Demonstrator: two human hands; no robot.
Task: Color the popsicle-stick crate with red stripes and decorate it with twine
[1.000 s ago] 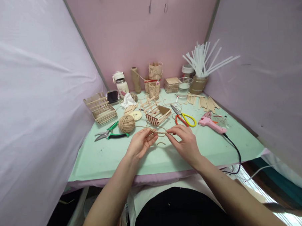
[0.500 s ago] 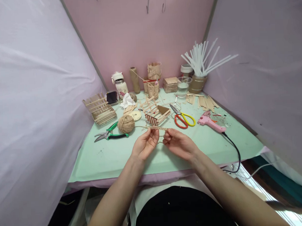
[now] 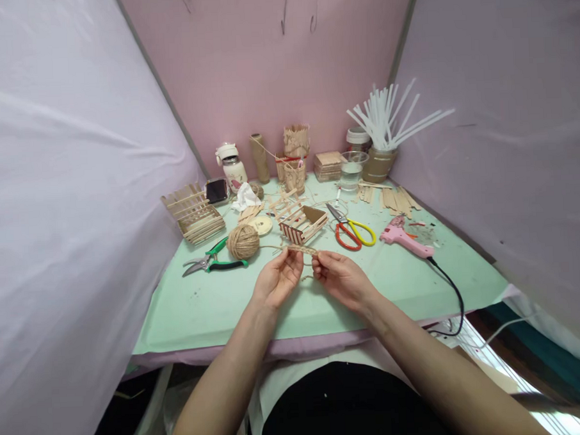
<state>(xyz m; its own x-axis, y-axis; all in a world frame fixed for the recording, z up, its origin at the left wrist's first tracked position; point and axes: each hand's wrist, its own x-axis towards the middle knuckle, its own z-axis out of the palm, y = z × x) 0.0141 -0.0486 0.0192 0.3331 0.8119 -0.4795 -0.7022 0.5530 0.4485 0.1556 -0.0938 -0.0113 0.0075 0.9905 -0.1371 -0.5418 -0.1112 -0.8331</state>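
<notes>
Brown twine [image 3: 301, 248] stretches between my two hands near the middle of the table. My left hand [image 3: 279, 277] is closed, pinching it between thumb and fingers. My right hand [image 3: 341, 277] pinches the other end of this short stretch, its fingers curled. From my left hand a strand runs left to a ball of twine [image 3: 243, 241]. A loose loop hangs between and below the hands. Just beyond them sits a small open box of wooden sticks [image 3: 304, 224] with dark red stripes on its front.
Green-handled pruners [image 3: 213, 259] and a slatted stick piece [image 3: 196, 215] lie left. Right are scissors [image 3: 351, 227] and a pink glue gun [image 3: 406, 237] with a black cord. A bottle [image 3: 233, 169], a cup of water [image 3: 352, 170] and loose sticks [image 3: 397, 199] are farther back.
My right hand has shifted slightly left, closer to my left hand, with the twine still pinched. The whole view has tilted a little, so the table things appear slightly lower.
</notes>
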